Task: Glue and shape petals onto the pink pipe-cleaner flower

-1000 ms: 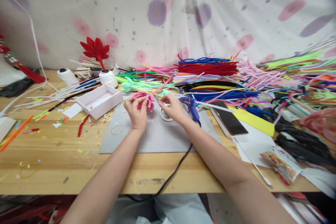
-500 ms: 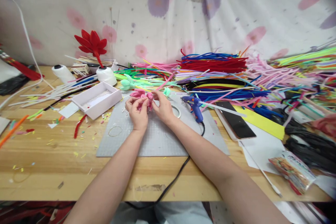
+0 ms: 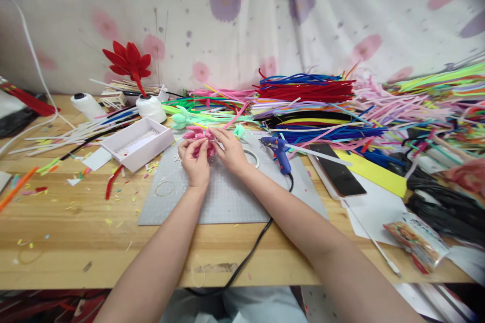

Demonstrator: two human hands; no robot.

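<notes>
Pink flower [image 3: 193, 131] above mat [image 3: 235, 204], twd its far edge — L hand [image 3: 195, 164] fingers pinching it, R hand [image 3: 232, 152] fingers against it, can't tell if gripping. Too hard a squeeze might bend petals; R forearm snagging cord [image 3: 248, 257] might drag glue gun [image 3: 281, 154] off mat. White box [image 3: 151, 150] left of mat — tiny pale bits inside.

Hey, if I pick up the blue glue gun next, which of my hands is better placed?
Your right hand, most likely: it's nearer the glue gun, which lies to its right on the mat. Your left hand is farther away, pinching the pink fuzzy piece.
</notes>
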